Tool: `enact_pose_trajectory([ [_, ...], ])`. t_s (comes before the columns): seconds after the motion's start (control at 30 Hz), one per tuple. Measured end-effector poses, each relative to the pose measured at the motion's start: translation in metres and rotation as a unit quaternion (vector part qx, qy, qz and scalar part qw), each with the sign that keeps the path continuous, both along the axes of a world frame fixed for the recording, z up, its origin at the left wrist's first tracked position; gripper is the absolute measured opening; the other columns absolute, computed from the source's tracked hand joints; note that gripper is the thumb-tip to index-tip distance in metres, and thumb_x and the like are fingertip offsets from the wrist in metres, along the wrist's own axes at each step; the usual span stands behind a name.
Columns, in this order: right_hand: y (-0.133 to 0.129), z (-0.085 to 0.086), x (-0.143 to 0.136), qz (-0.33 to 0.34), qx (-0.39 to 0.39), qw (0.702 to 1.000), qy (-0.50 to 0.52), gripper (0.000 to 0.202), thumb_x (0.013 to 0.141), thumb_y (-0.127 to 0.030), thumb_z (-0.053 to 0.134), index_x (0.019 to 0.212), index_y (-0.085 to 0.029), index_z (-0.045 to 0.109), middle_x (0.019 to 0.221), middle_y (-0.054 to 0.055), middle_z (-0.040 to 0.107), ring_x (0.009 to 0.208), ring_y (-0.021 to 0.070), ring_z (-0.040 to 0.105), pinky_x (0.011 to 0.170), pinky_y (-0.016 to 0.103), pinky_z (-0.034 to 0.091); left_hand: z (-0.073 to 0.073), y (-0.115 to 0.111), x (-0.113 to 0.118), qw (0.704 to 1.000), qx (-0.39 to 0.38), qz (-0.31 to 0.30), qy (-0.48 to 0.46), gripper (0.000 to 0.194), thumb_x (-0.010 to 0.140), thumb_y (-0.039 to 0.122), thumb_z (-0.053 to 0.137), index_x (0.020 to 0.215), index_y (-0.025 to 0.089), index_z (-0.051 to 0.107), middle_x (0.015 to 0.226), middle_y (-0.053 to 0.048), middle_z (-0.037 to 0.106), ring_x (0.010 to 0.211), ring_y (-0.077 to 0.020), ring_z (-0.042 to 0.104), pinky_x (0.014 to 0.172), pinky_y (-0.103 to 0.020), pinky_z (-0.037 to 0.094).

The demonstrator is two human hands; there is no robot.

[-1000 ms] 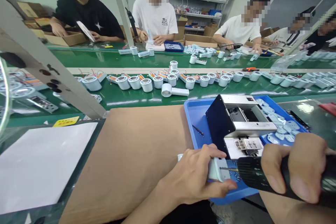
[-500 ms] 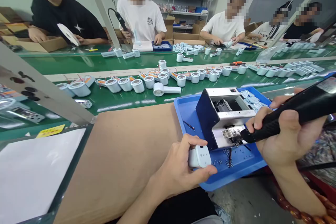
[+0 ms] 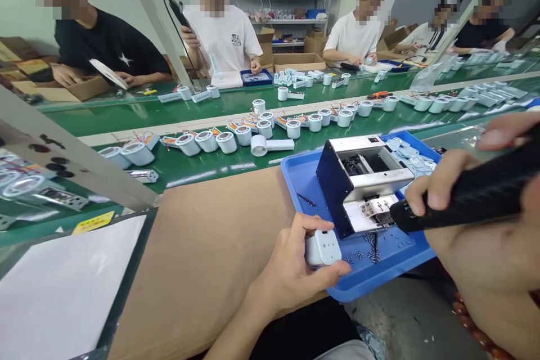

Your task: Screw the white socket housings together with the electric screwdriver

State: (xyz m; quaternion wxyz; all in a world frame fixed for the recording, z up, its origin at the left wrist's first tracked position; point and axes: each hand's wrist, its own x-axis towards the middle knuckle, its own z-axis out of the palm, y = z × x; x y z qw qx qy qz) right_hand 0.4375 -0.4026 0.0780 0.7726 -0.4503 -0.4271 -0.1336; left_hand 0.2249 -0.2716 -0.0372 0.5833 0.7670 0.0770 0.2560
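My left hand (image 3: 282,270) grips a pale blue plastic housing (image 3: 324,248) between thumb and fingers, its end face with small holes turned up towards me. In my right hand (image 3: 472,253) is a black electric screwdriver (image 3: 476,188), pointing left. Its nose is close to the front of a screw feeder (image 3: 332,191); whether the bit touches there I cannot tell. The feeder stands in a blue tray (image 3: 291,183), where loose screws (image 3: 374,250) lie in front of it. Pale blue flat parts (image 3: 411,154) are piled behind the feeder.
Cardboard (image 3: 211,236) covers the bench to the left, beside a white sheet (image 3: 71,275). Beyond it, a green conveyor (image 3: 202,166) carries rows of pale blue round-headed housings (image 3: 228,142) with wires. A slanted metal post (image 3: 84,149) rises at left. Several co-workers sit opposite.
My right hand with the screwdriver has come nearer the camera and slightly right. My left hand keeps its hold on the housing. Across the line, a co-worker has lifted a screwdriver.
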Motion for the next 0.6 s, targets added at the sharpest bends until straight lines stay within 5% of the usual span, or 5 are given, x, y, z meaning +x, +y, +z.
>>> enact_pose_trajectory([
  [0.23, 0.011, -0.038, 0.025, 0.020, -0.004, 0.998, -0.063, 0.043, 0.105, -0.031, 0.093, 0.145, -0.046, 0.086, 0.109, -0.001, 0.071, 0.045, 0.0129, 0.057, 0.029, 0.027, 0.050, -0.004, -0.001, 0.002, 0.999, -0.021, -0.026, -0.025, 0.064, 0.109, 0.083, 0.079, 0.137, 0.027, 0.062, 0.087, 0.003, 0.063, 0.065, -0.0149, 0.049, 0.061, -0.029, 0.035],
  [0.43, 0.001, -0.042, 0.014, 0.049, -0.049, 0.997, -0.037, 0.044, 0.107, -0.029, 0.091, 0.148, -0.044, 0.084, 0.107, -0.001, 0.069, 0.046, 0.0156, 0.059, 0.032, 0.032, 0.051, -0.008, -0.001, 0.005, 0.999, -0.025, -0.016, -0.044, 0.064, 0.110, 0.084, 0.077, 0.136, 0.028, 0.061, 0.095, 0.001, 0.063, 0.068, -0.0151, 0.049, 0.064, -0.029, 0.038],
  [0.6, 0.007, -0.040, 0.020, 0.008, 0.004, 0.999, -0.040, 0.038, 0.106, -0.036, 0.093, 0.142, -0.049, 0.087, 0.111, -0.001, 0.067, 0.051, 0.0119, 0.059, 0.034, 0.027, 0.052, -0.010, 0.000, 0.004, 0.998, -0.024, -0.026, -0.045, 0.063, 0.110, 0.082, 0.078, 0.136, 0.027, 0.062, 0.092, 0.002, 0.062, 0.067, -0.0153, 0.048, 0.064, -0.030, 0.037],
])
